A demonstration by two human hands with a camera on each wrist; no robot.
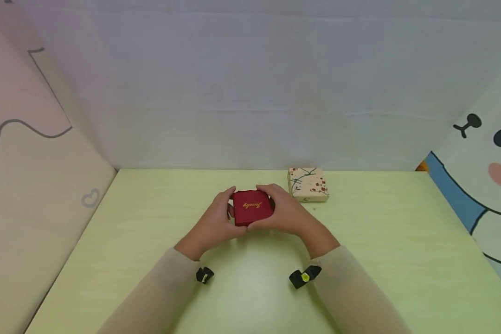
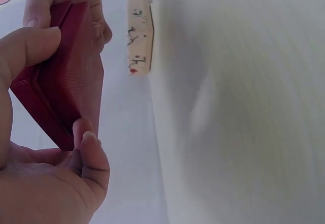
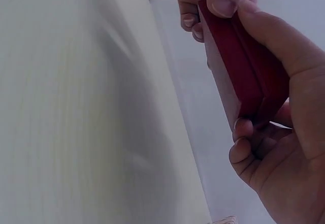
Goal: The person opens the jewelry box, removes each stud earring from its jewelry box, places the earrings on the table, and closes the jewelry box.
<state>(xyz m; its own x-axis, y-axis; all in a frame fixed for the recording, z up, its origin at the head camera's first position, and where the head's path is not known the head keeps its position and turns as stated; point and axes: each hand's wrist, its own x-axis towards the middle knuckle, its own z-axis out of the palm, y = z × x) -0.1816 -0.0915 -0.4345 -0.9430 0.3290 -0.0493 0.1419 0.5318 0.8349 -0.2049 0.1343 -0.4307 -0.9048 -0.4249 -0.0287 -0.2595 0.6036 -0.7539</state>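
Note:
A small red jewelry box (image 1: 252, 207) with gold lettering on its lid is held above the table between both hands. My left hand (image 1: 218, 221) grips its left side, the thumb (image 2: 38, 46) on the near face and the other fingers curled around the far side and underneath. On the opposite side my right hand (image 1: 285, 211) grips it the same way. The two thumbs nearly meet at the near edge. A seam runs around the red box (image 3: 249, 61) in the right wrist view, and the lid appears closed.
Behind the right hand, a cream box (image 1: 308, 184) with a floral branch print lies on the pale green table (image 1: 380, 241) near its back edge. A white sheet (image 1: 250, 93) hangs behind the table, and printed panels stand at both sides.

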